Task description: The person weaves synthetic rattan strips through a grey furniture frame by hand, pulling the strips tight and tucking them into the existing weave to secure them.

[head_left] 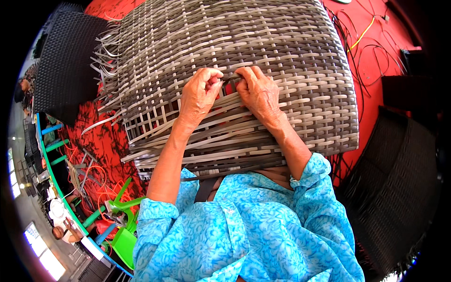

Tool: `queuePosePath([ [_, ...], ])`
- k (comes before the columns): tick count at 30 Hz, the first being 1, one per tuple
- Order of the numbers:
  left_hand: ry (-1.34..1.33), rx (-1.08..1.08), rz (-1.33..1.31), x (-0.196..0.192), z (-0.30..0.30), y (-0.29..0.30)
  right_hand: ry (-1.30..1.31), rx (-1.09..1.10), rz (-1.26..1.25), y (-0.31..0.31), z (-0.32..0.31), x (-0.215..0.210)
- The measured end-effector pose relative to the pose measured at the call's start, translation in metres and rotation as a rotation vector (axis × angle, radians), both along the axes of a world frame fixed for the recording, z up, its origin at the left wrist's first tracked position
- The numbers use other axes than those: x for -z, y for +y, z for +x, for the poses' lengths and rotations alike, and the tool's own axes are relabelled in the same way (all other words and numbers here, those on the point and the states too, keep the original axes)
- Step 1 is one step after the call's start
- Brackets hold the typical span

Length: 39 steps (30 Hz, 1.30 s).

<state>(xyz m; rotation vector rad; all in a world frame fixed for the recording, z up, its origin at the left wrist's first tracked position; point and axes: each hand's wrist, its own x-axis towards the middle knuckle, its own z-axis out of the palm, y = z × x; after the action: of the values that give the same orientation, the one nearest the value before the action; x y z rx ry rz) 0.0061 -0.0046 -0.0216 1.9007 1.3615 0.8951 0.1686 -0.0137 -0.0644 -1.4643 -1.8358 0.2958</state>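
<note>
1. Where loose strips fray out to its left, the left hand (199, 94) rests curled on the woven panel (291, 51), fingers pinching a dark strip (230, 79).
2. Just right of it, the right hand (258, 94) presses the panel, fingertips hooked on the same strip.
3. Further right lie cables (366, 42).

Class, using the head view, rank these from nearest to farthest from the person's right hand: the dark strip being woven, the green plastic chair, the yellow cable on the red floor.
1. dark strip: pinched at the right hand, on the woven panel.
2. yellow cable: upper right, past the panel's edge.
3. green plastic chair: lower left, farthest.
</note>
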Motion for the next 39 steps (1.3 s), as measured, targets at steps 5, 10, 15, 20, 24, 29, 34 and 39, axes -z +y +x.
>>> queuePosePath([
  [5, 0.229, -0.070, -0.034, 0.008, -0.034, -0.021, 0.045, -0.002, 0.023, 0.000, 0.000, -0.001],
  [10, 0.365, -0.064, 0.000, 0.009, -0.033, -0.029, 0.024, -0.072, 0.029, -0.004, 0.003, 0.004],
  [15, 0.331, -0.062, -0.020, 0.012, -0.035, -0.019, 0.065, -0.097, 0.024, -0.005, 0.001, 0.003],
  [20, 0.329, -0.216, 0.154, 0.019, -0.025, -0.021, 0.055, -0.091, -0.011, -0.006, 0.003, 0.000],
  [24, 0.424, -0.211, 0.409, 0.023, -0.014, -0.017, 0.122, -0.098, -0.010, -0.007, 0.008, 0.004],
  [29, 0.469, -0.137, 0.494, 0.030, -0.019, -0.016, 0.023, -0.342, -0.097, -0.005, 0.014, -0.014],
  [34, 0.433, -0.084, 0.506, 0.028, -0.021, -0.016, 0.097, -0.311, -0.190, -0.005, 0.010, -0.008],
  [39, 0.423, -0.032, 0.351, 0.017, -0.023, -0.019, 0.108, -0.231, -0.228, -0.007, 0.007, -0.010],
])
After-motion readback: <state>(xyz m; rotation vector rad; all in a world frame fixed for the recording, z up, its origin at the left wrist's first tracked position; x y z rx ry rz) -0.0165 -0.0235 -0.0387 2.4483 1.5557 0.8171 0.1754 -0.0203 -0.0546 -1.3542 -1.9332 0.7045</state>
